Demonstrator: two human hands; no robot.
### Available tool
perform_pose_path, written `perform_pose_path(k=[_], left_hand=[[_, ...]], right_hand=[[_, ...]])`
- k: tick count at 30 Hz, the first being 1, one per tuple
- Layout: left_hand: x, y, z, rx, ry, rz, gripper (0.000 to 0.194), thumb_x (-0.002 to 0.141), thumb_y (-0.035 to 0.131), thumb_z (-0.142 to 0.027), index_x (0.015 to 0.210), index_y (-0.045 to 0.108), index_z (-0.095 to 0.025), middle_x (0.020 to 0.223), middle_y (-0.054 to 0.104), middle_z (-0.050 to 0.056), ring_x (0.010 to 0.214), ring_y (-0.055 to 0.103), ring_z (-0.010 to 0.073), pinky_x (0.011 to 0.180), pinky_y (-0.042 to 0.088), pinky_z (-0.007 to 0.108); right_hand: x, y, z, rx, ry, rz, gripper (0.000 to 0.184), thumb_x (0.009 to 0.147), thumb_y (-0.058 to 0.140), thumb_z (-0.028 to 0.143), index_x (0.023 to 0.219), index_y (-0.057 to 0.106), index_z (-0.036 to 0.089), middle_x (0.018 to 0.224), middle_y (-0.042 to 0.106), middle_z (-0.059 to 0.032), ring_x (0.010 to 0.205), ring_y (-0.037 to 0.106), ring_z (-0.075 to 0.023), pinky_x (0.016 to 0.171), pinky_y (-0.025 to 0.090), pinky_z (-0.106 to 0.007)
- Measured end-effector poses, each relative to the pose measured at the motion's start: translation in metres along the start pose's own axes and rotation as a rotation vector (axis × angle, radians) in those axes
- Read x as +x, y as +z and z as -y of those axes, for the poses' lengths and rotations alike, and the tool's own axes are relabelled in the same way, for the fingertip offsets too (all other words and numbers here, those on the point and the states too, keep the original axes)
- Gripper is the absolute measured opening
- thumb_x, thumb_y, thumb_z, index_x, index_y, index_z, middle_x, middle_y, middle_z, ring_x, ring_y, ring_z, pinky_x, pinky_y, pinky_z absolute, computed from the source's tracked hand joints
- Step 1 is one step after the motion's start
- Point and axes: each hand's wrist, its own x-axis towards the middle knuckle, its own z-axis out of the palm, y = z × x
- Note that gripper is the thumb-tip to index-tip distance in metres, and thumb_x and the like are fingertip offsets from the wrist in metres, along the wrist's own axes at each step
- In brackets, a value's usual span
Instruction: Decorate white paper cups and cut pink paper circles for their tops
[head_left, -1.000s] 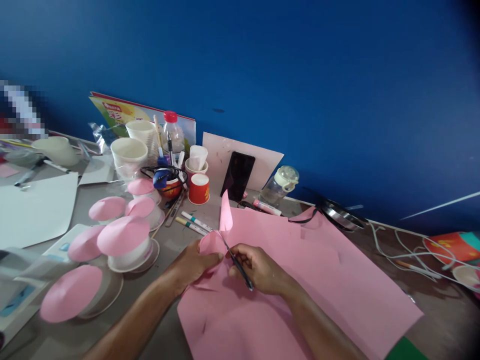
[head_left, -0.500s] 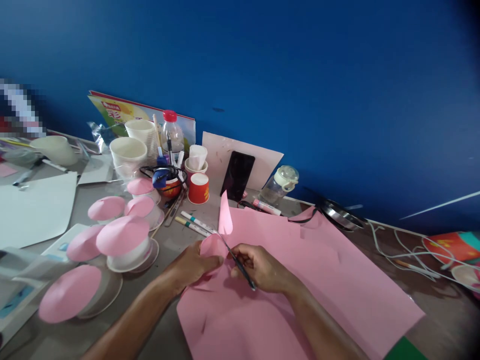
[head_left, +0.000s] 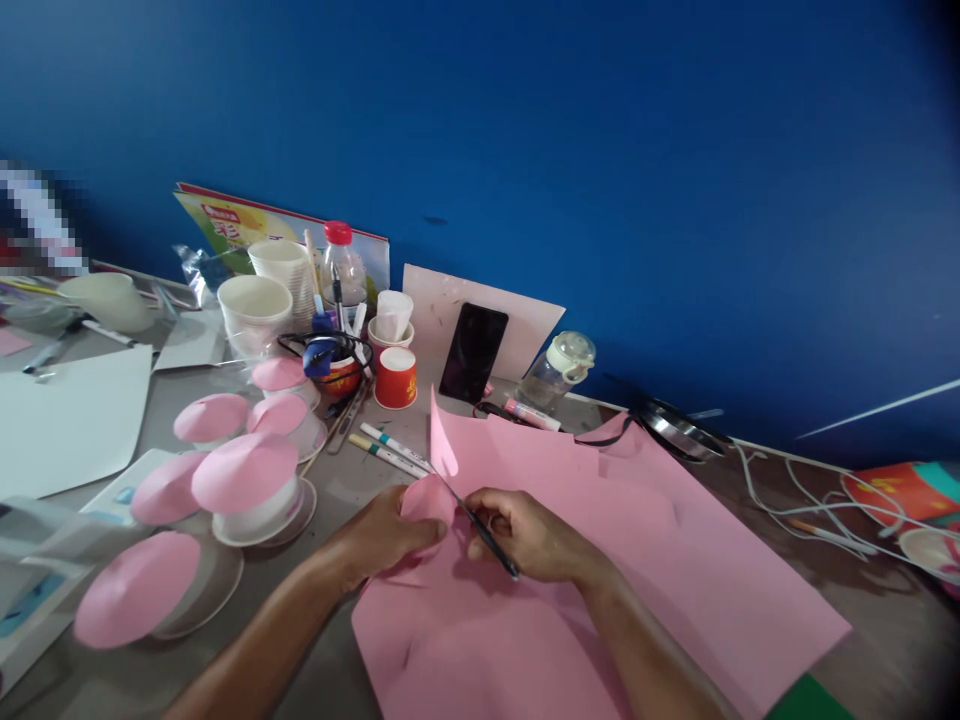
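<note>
My left hand [head_left: 390,535] pinches a small pink paper piece [head_left: 426,502], its thumb lying on top. My right hand [head_left: 521,535] is closed around black-handled scissors [head_left: 491,545], seen nearly edge-on. Their thin blades meet the edge of the pink piece, beside a curled pink strip [head_left: 442,435] that stands up behind it. Under both hands spreads a large pink paper sheet [head_left: 645,560]. The fingers of my right hand inside the handles are partly hidden.
At left stand several paper cups topped with pink paper cones [head_left: 246,472]. Markers [head_left: 386,455] lie just beyond my left hand. Behind are a red cup [head_left: 396,378], a black phone [head_left: 472,352] and a clear bottle [head_left: 559,370]. White cables [head_left: 806,510] lie at right.
The curled pink strip has swung slightly left and leans over more. The scissors and my right hand have shifted a little to the right; my left hand keeps its hold.
</note>
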Motion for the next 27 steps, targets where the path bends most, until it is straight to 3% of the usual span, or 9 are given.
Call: perform_pose_path(k=[3,7,11,18,23,27], left_hand=[[-0.004,0.001,-0.008,0.072,0.015,0.043,0.034,0.061,0.075,-0.033,0.088,0.067,-0.013,0.065,0.068,0.002,0.058,0.062,0.0184,0.052,0.046,0.025],[-0.008,0.002,-0.013,0.006,0.062,0.146,0.03,0.064,0.073,-0.033,0.088,0.068,-0.015,0.071,0.07,0.002,0.066,0.064,0.0192,0.059,0.049,0.026],[-0.006,0.0,-0.009,-0.047,0.082,0.089,0.029,0.063,0.075,-0.033,0.084,0.068,-0.013,0.07,0.07,0.003,0.063,0.064,0.0194,0.057,0.049,0.026],[-0.007,0.006,-0.015,-0.403,0.218,0.132,0.051,0.061,0.079,-0.033,0.107,0.065,-0.015,0.091,0.073,0.009,0.08,0.069,0.0254,0.07,0.054,0.033],[-0.005,0.008,-0.013,-0.555,0.152,0.089,0.058,0.067,0.075,-0.046,0.116,0.059,-0.017,0.09,0.074,0.009,0.081,0.07,0.0269,0.067,0.055,0.034],[-0.008,0.011,-0.012,-0.558,0.136,0.036,0.07,0.055,0.081,-0.052,0.112,0.06,-0.018,0.082,0.074,0.008,0.076,0.071,0.0282,0.062,0.056,0.034]], right_hand=[[0.002,0.001,0.0,0.079,0.019,0.016,0.025,0.074,0.067,0.025,0.098,0.063,0.017,0.07,0.059,0.0021,0.059,0.048,-0.0102,0.052,0.037,-0.02],[0.006,0.0,-0.006,0.198,0.017,0.027,0.026,0.075,0.069,0.034,0.093,0.062,0.016,0.07,0.059,0.0017,0.059,0.048,-0.0103,0.052,0.036,-0.02],[0.01,0.0,-0.008,0.331,-0.026,0.024,0.033,0.073,0.072,0.043,0.09,0.062,0.016,0.066,0.054,0.0038,0.058,0.044,-0.0092,0.054,0.035,-0.021],[0.013,0.004,-0.003,0.541,-0.043,0.012,0.055,0.062,0.078,0.056,0.092,0.061,0.014,0.069,0.056,0.0018,0.06,0.049,-0.0093,0.057,0.039,-0.023],[0.016,0.011,-0.005,0.584,-0.059,0.025,0.058,0.059,0.078,0.06,0.09,0.059,0.014,0.069,0.054,0.0025,0.06,0.051,-0.0097,0.057,0.041,-0.024],[0.017,0.016,-0.004,0.596,-0.073,0.013,0.057,0.061,0.076,0.06,0.09,0.059,0.014,0.071,0.052,0.0028,0.059,0.05,-0.0085,0.057,0.04,-0.024]])
